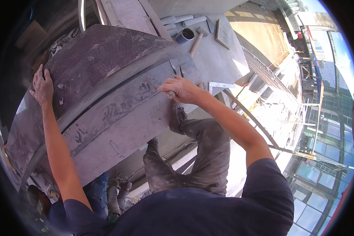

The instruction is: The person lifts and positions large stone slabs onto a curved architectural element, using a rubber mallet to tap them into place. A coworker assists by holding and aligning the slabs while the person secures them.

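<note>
Flat-bladed tool [171,94] gripped in the right hand [181,87], blade pointed toward 12 o'clock over the grey board [137,122].

And here the fist is closed round the handle, whose butt is turned toward 7 o'clock; the board's long axis is laid from 8 to 2 o'clock, and its upper end is reached by the right hand, the nearer one. The left hand [43,86] is spread wide and empty on the dark slab [106,51], well away at 9 o'clock. Up at 12 from the right hand, a dark cup [181,38] is tipped on the worktop [221,61]; its contents cannot be told. Pale tubes [194,21] are scattered just beyond.
</note>
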A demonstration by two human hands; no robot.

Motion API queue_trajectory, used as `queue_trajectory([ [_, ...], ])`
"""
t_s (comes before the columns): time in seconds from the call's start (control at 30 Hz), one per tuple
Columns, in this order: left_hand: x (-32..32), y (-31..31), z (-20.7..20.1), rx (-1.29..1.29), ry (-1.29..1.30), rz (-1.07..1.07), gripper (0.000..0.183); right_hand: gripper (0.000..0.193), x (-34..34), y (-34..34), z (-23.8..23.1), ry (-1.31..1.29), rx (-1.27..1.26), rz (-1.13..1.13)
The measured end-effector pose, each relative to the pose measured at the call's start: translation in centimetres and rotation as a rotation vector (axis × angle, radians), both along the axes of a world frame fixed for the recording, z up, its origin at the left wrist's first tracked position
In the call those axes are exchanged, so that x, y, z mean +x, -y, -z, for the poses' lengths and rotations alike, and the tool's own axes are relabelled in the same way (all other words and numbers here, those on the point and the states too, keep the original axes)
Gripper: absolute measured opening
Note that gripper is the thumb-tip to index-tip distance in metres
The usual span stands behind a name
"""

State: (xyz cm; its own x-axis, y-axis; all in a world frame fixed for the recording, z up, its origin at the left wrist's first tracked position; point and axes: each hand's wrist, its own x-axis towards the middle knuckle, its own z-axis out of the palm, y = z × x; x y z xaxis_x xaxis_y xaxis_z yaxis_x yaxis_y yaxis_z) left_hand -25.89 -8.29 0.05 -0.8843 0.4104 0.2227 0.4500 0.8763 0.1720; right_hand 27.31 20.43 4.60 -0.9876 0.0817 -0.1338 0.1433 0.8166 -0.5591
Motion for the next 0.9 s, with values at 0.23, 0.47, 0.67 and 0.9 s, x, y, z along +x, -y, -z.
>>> queue_trajectory([
  [0.23, -1.7, 1.3, 1.0, -0.013, -0.028, 0.055, 0.054, 0.039, 5.1, -9.8, 10.4, 0.305, 0.356, 0.12],
  [0.47, -0.1, 1.1, -0.8, 0.017, -0.019, 0.091, 0.052, 0.051, 0.8, -24.0, 18.6, 0.509, 0.395, 0.491],
  [0.67, 0.9, -1.1, -1.6, 0.078, 0.017, 0.193, 0.05, 0.056, 6.0, -36.5, 29.6, 0.457, -0.038, 0.621],
  [0.9, 3.1, -0.9, -3.1, 0.035, 0.021, 0.128, 0.051, 0.067, 4.2, -41.3, 36.2, 0.552, 0.09, 1.103],
])
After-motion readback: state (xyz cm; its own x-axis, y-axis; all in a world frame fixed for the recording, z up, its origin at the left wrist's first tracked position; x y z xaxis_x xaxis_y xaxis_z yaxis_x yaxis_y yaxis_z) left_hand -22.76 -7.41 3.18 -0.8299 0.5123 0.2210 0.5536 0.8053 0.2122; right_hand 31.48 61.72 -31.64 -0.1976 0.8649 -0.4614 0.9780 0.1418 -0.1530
